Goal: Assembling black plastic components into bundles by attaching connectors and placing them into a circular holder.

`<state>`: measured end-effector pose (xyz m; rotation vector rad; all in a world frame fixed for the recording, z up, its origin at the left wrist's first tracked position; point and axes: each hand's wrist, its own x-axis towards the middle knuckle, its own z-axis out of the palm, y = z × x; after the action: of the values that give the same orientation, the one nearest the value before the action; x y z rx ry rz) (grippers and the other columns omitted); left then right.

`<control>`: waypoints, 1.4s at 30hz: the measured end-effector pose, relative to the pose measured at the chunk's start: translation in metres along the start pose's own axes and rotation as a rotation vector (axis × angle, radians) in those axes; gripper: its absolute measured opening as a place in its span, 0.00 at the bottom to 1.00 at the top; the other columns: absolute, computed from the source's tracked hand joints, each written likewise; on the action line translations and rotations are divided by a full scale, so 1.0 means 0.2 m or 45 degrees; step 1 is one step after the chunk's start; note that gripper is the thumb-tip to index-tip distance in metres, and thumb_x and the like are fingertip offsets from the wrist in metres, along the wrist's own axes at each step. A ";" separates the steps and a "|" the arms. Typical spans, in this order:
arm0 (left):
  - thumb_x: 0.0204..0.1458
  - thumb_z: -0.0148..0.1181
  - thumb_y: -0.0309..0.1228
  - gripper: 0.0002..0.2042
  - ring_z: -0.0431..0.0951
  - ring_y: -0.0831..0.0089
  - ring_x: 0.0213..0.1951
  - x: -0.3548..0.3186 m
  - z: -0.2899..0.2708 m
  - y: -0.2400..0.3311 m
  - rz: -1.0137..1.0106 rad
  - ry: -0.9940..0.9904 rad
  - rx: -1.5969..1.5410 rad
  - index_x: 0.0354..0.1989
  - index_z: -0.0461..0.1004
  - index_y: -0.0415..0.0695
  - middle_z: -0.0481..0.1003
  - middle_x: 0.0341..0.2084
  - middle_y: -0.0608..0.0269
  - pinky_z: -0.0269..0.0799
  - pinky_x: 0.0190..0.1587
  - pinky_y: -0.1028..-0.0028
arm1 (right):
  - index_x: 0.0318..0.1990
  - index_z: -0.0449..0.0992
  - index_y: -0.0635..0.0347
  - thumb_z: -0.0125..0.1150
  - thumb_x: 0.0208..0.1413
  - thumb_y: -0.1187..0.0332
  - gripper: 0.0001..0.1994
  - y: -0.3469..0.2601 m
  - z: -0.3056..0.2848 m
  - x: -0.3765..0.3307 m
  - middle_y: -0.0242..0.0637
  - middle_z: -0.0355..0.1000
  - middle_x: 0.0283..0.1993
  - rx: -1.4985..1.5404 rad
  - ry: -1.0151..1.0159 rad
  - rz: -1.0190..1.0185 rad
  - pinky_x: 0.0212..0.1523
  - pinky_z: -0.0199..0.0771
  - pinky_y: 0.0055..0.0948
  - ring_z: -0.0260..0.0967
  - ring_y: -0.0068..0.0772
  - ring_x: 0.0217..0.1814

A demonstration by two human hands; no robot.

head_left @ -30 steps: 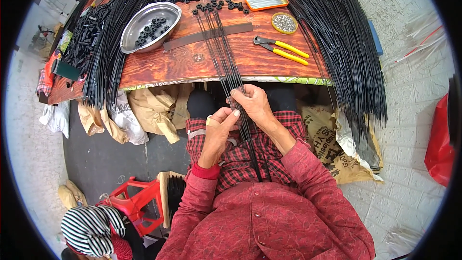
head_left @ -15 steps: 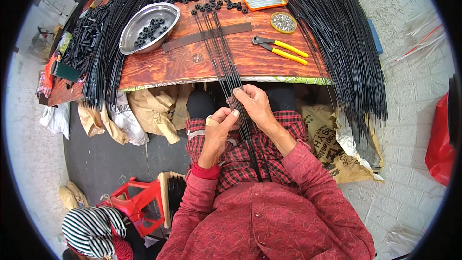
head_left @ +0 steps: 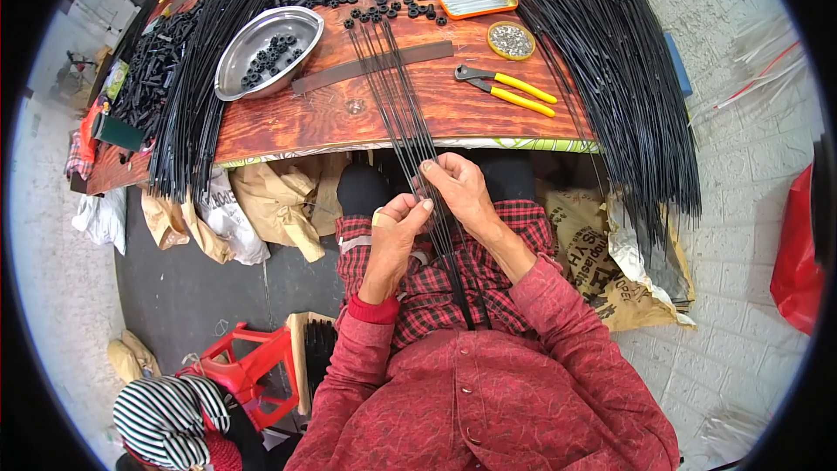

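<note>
Several thin black rods (head_left: 403, 113) slope from the wooden table (head_left: 331, 118) down across my lap. My left hand (head_left: 397, 231) pinches them between thumb and fingers, low over the checked apron. A little higher and to the right, my right hand (head_left: 458, 187) is also closed on the rods, thumb on top. Their far ends, some with small black caps, rest on the table near loose black caps (head_left: 375, 13). A flat dark metal strip (head_left: 375, 67) lies beneath them. Cutting pliers with yellow handles (head_left: 510, 90) lie to the right.
At the left stands a metal bowl (head_left: 228, 78) of black caps. Big bundles of black rods (head_left: 179, 96) hang over the table edge on both sides. An orange tray (head_left: 478, 13) and a round yellow dish (head_left: 512, 54) hold small metal pieces. Another person (head_left: 170, 419) is at lower left.
</note>
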<state>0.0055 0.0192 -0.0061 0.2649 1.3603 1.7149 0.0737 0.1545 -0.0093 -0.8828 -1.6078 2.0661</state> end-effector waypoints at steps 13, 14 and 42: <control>0.60 0.62 0.29 0.04 0.70 0.89 0.27 0.00 0.01 0.01 -0.017 -0.003 0.012 0.32 0.76 0.45 0.75 0.26 0.78 0.65 0.31 0.84 | 0.33 0.74 0.65 0.60 0.63 0.63 0.12 0.00 0.00 -0.01 0.25 0.71 0.26 -0.033 0.062 -0.071 0.26 0.63 0.20 0.62 0.12 0.27; 0.60 0.63 0.29 0.04 0.70 0.89 0.27 -0.01 0.02 0.01 -0.023 0.016 0.012 0.32 0.77 0.45 0.75 0.27 0.77 0.66 0.31 0.84 | 0.33 0.74 0.65 0.60 0.63 0.63 0.12 0.01 -0.01 -0.01 0.25 0.71 0.26 -0.033 0.063 -0.072 0.26 0.63 0.20 0.62 0.12 0.27; 0.60 0.62 0.29 0.06 0.71 0.89 0.28 0.01 0.03 0.01 -0.026 -0.012 0.025 0.39 0.79 0.40 0.77 0.29 0.75 0.66 0.32 0.83 | 0.29 0.72 0.63 0.61 0.62 0.64 0.13 0.02 0.00 0.00 0.21 0.65 0.23 -0.073 0.101 -0.076 0.23 0.57 0.21 0.57 0.11 0.24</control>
<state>0.0068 0.0254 -0.0019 0.2688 1.3690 1.6824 0.0747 0.1537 -0.0122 -0.9128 -1.6381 1.9294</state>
